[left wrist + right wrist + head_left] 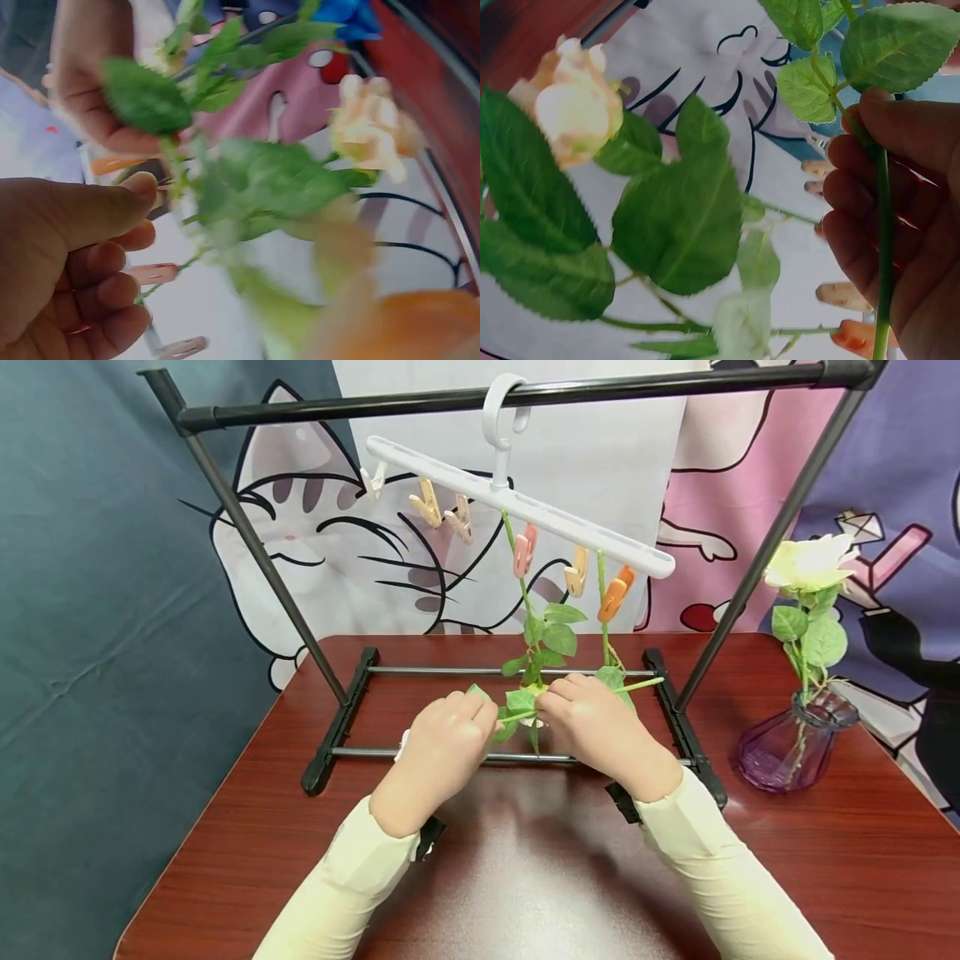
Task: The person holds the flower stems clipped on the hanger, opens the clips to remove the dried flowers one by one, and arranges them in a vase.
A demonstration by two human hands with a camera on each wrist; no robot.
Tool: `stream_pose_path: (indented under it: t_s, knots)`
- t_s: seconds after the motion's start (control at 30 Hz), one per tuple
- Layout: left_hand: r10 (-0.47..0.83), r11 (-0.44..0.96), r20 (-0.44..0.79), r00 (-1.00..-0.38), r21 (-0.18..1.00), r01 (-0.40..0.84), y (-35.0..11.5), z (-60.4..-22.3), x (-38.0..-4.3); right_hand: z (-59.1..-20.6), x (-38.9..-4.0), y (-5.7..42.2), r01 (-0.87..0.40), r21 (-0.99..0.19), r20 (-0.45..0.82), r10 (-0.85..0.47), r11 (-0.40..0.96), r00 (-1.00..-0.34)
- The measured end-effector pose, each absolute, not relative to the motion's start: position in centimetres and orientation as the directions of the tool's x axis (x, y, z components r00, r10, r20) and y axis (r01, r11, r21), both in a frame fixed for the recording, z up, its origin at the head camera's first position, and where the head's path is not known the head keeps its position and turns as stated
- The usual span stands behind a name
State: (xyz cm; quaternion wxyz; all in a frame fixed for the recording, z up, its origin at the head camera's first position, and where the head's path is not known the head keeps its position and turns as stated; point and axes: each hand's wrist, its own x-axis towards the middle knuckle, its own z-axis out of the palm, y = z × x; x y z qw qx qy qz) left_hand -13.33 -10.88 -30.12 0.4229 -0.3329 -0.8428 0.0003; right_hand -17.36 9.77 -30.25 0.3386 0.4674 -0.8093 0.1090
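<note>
My right hand point(600, 727) grips a green flower stem point(884, 247), whose cut end sticks out to the right. Leaves point(810, 86) on that stem show past the thumb. Beside it, my left hand point(448, 735) has loosely curled fingers near the stem and leaves; in the left wrist view a gap shows between thumb and forefinger. A blurred orange bloom point(427, 326) fills that view's lower corner. Two other flowers hang upside down, stems clipped by a pink clothespin point(525, 552) and an orange clothespin point(613, 594). One has a peach bloom point(577, 112).
A tilted white hanger point(450, 477) with several clothespins hangs from the black rack bar point(337, 410). The rack's base point(337, 718) stands on the brown table point(225, 860). At right, a purple glass vase point(783, 747) holds a pale rose point(810, 564). A blue bloom point(349, 19) shows behind leaves.
</note>
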Motion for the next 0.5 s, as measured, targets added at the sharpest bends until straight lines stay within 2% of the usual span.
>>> stream_pose_path:
  t_s: [0.27, 0.5]
  knots:
    - [0.479, 0.753, 0.82, -0.312, -0.203, 0.625, -11.5, -28.0, -12.0, -30.1, -17.2, 12.1, -0.851, 0.011, 0.713, -0.601, 0.525, -0.361]
    - [0.363, 0.76, 0.889, -0.281, -0.107, 0.642, -12.5, -26.5, -11.2, -29.3, -16.6, 14.5, -0.825, -0.118, 0.753, -0.492, 0.553, -0.437]
